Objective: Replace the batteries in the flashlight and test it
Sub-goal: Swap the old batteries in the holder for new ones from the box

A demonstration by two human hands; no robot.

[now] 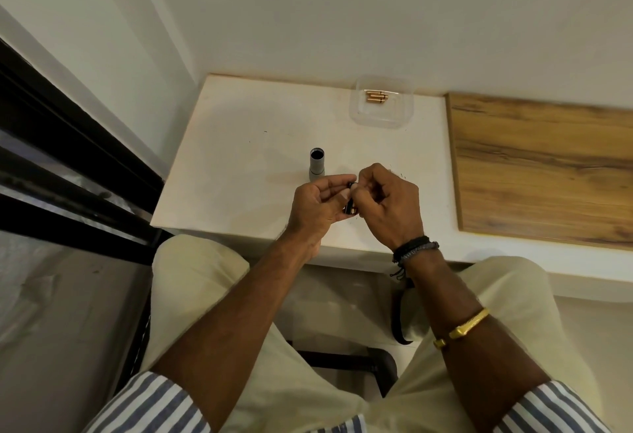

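Near flashlight body (pixel 317 165) | left hand (pixel 317 208) cups black battery holder (pixel 350 206) | right hand (pixel 388 203) fingertips pinch its top | pull cells straight, steady grip

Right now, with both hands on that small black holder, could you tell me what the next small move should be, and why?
Probably ease a cell out of the black holder: both the left hand and right hand pinch it, the flashlight body stands open, and the batteries wait in the clear tray.
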